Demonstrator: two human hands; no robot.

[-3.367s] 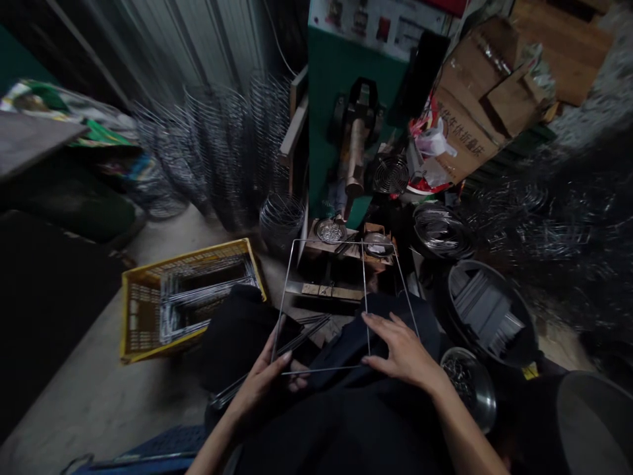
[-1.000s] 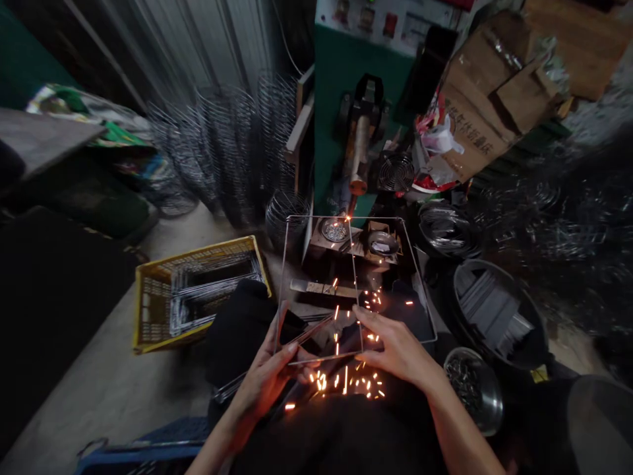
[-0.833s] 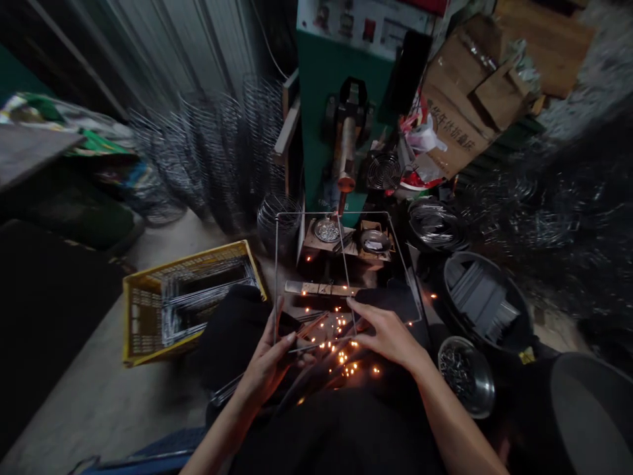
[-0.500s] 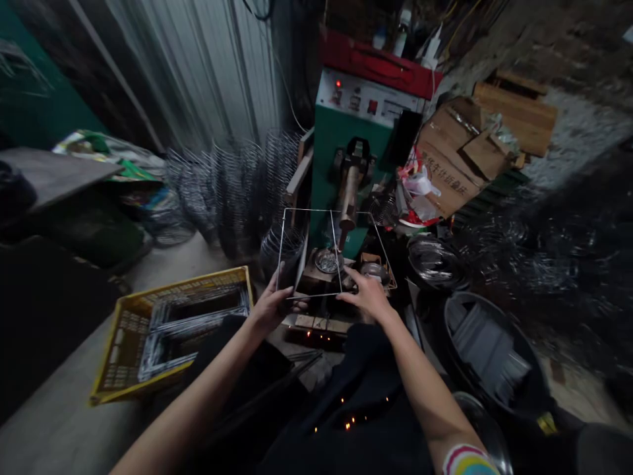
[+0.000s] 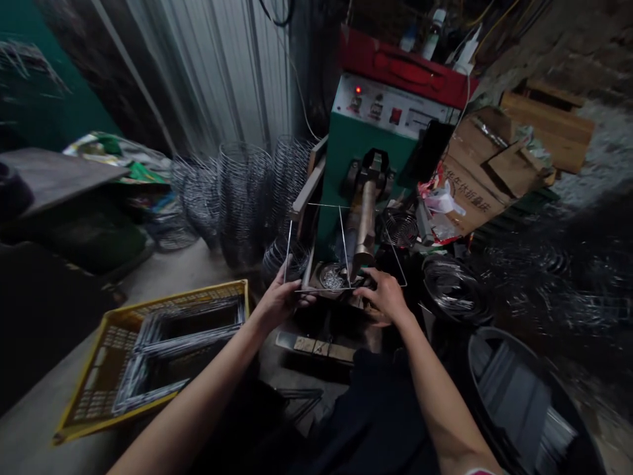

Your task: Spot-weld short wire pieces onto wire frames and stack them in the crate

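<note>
Dim workshop, green machine (image 5: 341, 161) ahead. Wire frame (image 5: 343, 237) now shifted forward, near edge by the rod (image 5: 366, 221). Left hand (image 5: 281, 300) clamped on its corner; right hand (image 5: 389, 295) touching near edge, grip unclear. Sparks gone; probably between joints.

Wire frame (image 5: 345, 247) before spot welder (image 5: 341, 158); bottle (image 5: 432, 34) on welder top. Left: crate (image 5: 96, 381) with wire frames (image 5: 190, 338) in it, stacked wire baskets (image 5: 244, 198) behind crate. Right: cardboard box (image 5: 472, 181) beside welder, tub (image 5: 561, 384) holding strips (image 5: 514, 396) nearer front.
</note>
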